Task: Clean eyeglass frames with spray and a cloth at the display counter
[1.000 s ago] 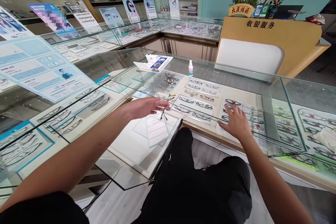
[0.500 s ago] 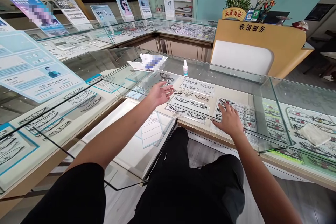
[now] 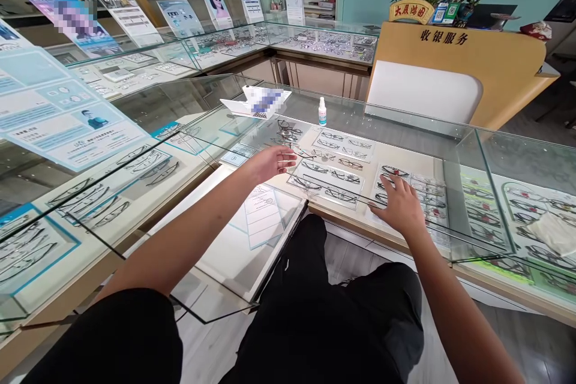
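Black characters 收银服务 on tan counter, beyond right hand

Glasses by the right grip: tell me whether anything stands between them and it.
The case's glass top does, it seems: the right grip is above it, near its front edge, and the glasses are beneath. Nothing else is visible between them.
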Demonstrator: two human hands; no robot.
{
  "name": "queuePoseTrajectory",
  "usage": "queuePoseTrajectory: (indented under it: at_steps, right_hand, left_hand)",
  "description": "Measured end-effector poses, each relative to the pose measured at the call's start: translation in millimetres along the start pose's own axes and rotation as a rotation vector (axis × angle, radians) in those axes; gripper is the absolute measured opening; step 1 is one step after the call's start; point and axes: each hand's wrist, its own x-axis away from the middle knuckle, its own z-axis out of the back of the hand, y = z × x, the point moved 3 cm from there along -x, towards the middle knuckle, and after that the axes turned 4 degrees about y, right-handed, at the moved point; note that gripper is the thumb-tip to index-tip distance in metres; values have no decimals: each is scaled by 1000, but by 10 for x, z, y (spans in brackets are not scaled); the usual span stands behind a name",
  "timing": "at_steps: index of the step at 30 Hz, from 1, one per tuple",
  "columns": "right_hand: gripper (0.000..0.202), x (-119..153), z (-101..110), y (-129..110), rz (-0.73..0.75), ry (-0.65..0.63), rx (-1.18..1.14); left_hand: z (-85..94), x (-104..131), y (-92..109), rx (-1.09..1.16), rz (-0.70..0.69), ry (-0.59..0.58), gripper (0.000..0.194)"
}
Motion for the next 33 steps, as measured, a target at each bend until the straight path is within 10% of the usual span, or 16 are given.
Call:
queuePoseTrajectory:
  at_steps: [4, 13, 33]
  right_hand:
    - [84, 5, 13, -8, 4, 10, -2]
    - [82, 19, 7, -1, 27, 49, -6]
    - [85, 0, 62, -35, 38, 38, 41]
  left_hand:
    - [407, 6, -317, -233, 12, -69, 32]
    - [1079, -554, -781, -255, 221, 185, 32]
    - [1266, -2165, -1003, 59, 131, 555, 37]
